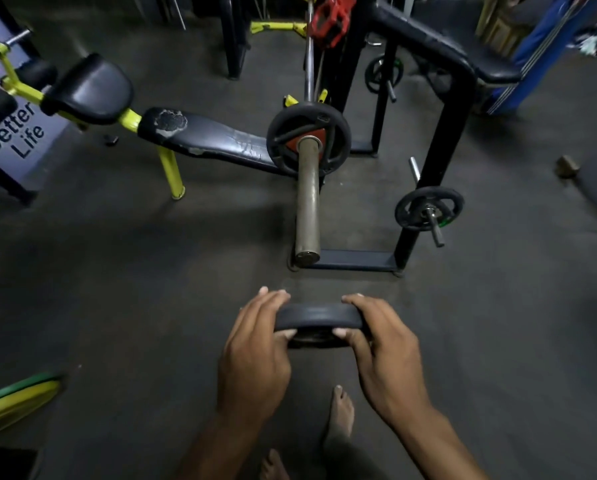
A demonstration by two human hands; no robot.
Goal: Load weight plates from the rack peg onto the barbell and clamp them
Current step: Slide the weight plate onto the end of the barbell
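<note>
Both hands are on it: left hand (253, 358) and right hand (385, 355) grip opposite edges of a small black weight plate (319, 318), fingers curled over the top, thumbs underneath. Straight ahead of the hands, the barbell sleeve (307, 199) points back at them, one plate (309, 138) already seated. Off to the right, a rack peg (434, 225) carries another plate (428, 209). The held plate's centre hole is hard to make out.

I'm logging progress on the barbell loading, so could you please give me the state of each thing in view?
Left hand: grips held plate.
Right hand: grips held plate.
Held plate: carried, short of the sleeve.
Barbell sleeve: one loaded plate on it, no clamp visible.
Rack peg: one small plate hanging.
</note>
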